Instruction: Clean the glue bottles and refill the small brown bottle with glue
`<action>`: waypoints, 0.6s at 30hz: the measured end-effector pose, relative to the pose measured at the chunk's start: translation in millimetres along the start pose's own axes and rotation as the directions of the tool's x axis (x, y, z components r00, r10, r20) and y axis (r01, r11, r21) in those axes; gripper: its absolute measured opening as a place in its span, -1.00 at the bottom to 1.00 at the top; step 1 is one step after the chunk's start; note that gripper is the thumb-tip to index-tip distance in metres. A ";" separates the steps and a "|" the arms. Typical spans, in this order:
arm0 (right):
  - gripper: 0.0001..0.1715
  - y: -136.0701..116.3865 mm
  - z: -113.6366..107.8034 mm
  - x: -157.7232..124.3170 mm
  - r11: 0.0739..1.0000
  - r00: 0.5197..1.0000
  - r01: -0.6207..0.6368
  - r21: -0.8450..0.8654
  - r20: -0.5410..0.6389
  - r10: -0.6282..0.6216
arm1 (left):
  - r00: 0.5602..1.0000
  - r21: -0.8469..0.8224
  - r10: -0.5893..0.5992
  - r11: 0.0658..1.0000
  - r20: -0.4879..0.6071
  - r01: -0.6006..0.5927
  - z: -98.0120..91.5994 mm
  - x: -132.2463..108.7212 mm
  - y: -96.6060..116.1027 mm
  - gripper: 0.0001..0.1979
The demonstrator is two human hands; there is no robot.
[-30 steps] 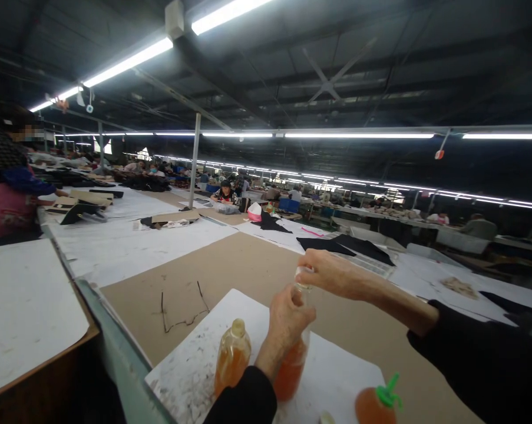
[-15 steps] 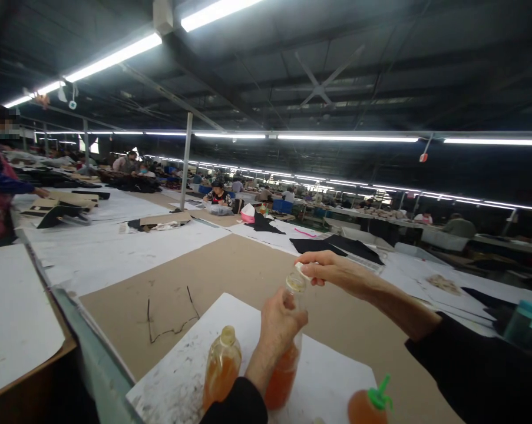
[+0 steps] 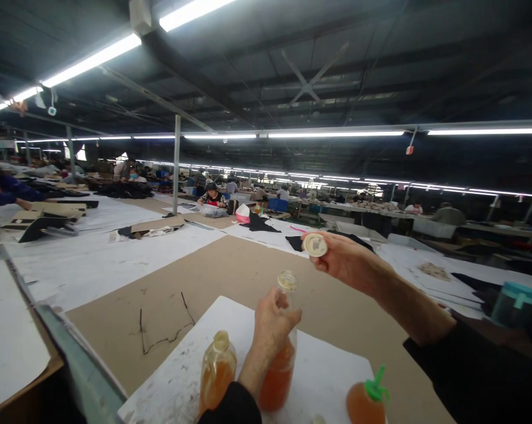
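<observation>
My left hand (image 3: 271, 321) is wrapped round the neck of a clear bottle (image 3: 278, 377) that is partly filled with orange liquid. The bottle's mouth is uncovered, and it stands on a stained white board (image 3: 336, 365). Above and to the right of that mouth, my right hand (image 3: 343, 259) grips a round whitish cap (image 3: 315, 245), its inner side turned toward me. A second bottle (image 3: 219, 371) of orange liquid stands just left of my left forearm. On the right is a squeeze bottle (image 3: 363, 403) with a green nozzle (image 3: 376, 386), touched by neither hand.
Eyeglasses (image 3: 164, 340) lie on the brown sheet (image 3: 195, 271) to the left. Black fabric pieces (image 3: 259, 222) and a pink-and-white cap (image 3: 243, 213) lie farther back. A teal-lidded container (image 3: 515, 303) stands at right. Co-workers sit or stand at tables beyond, one person (image 3: 0, 188) at far left.
My right hand has lifted the cap up and away from the bottle's mouth and turned its inner side toward me. My left hand still holds the bottle. The view has shifted slightly right.
</observation>
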State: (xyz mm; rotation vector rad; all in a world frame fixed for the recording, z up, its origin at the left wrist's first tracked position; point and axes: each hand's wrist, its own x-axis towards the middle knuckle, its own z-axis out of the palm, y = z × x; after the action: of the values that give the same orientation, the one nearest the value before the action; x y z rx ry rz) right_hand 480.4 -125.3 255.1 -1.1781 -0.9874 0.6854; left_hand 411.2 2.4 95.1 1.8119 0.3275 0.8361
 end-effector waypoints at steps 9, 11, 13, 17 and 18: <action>-0.69 -31.5 -14.4 -86.2 0.957 0.891 0.254 0.139 -0.419 -0.175 | 1.000 -0.051 0.013 0.999 0.027 -0.012 -3.0 -2.0 2.7 -0.79; -0.66 -13.3 -22.4 -102.6 0.963 0.872 0.229 0.145 -0.470 -0.137 | 0.999 -0.070 0.014 0.997 0.035 -0.011 -3.5 -3.7 3.4 -0.78; -0.60 16.5 -28.2 -119.1 0.963 0.878 0.163 0.213 -0.476 -0.043 | 0.998 -0.095 0.011 0.995 0.054 -0.006 -3.4 -4.7 3.2 -0.77; -0.60 87.2 -24.9 -155.0 0.908 0.816 0.046 0.416 -0.540 0.206 | 0.996 -0.154 0.005 0.988 0.084 0.008 -2.5 -1.3 4.4 -0.76; -0.61 102.7 -20.2 -161.5 0.903 0.794 0.024 0.429 -0.557 0.243 | 0.997 -0.165 0.000 0.986 0.082 0.014 -3.2 -1.1 7.2 -0.76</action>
State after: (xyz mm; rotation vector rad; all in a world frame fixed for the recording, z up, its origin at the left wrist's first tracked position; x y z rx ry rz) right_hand 434.0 -245.3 111.9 -0.9751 -0.2070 0.5231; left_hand 407.0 1.2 101.7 1.6831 0.2053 0.7592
